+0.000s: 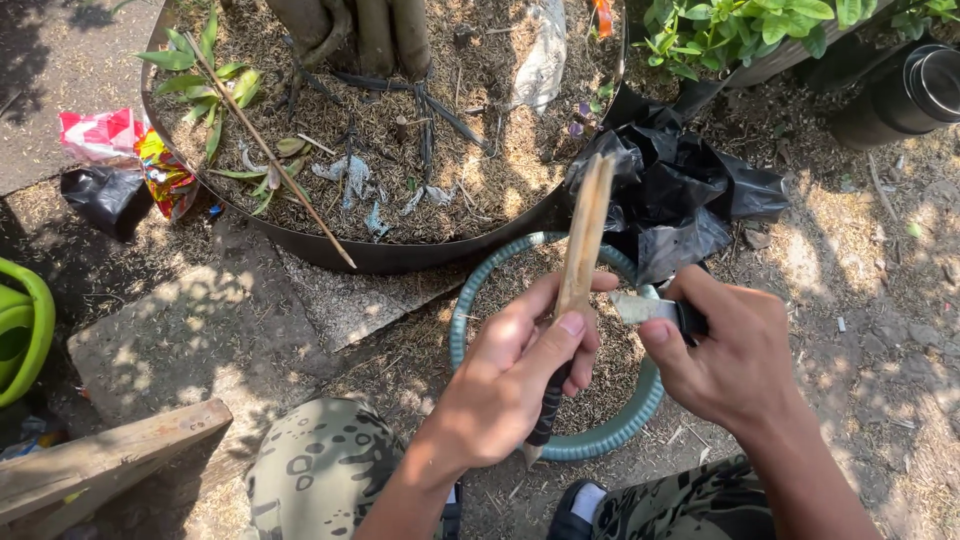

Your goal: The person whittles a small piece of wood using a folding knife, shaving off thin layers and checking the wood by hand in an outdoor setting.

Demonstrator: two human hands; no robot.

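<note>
My left hand point(520, 370) grips a wooden stick point(583, 240) held nearly upright; its lower part is wrapped in black and ends in a pointed tip near my knee. My right hand point(735, 360) holds a small knife point(640, 307) by its dark handle. The pale blade points left and touches the stick just above my left thumb. Both hands are over a round teal-rimmed pot point(610, 432) filled with dry soil and shavings.
A large dark planter point(400, 255) with a tree trunk, mulch and a thin cane lies ahead. Beside the pot there is a crumpled black plastic bag point(670, 190). Snack wrappers point(150, 160) lie left, a green watering can point(20, 330) at far left, a wooden plank point(100, 465) lower left.
</note>
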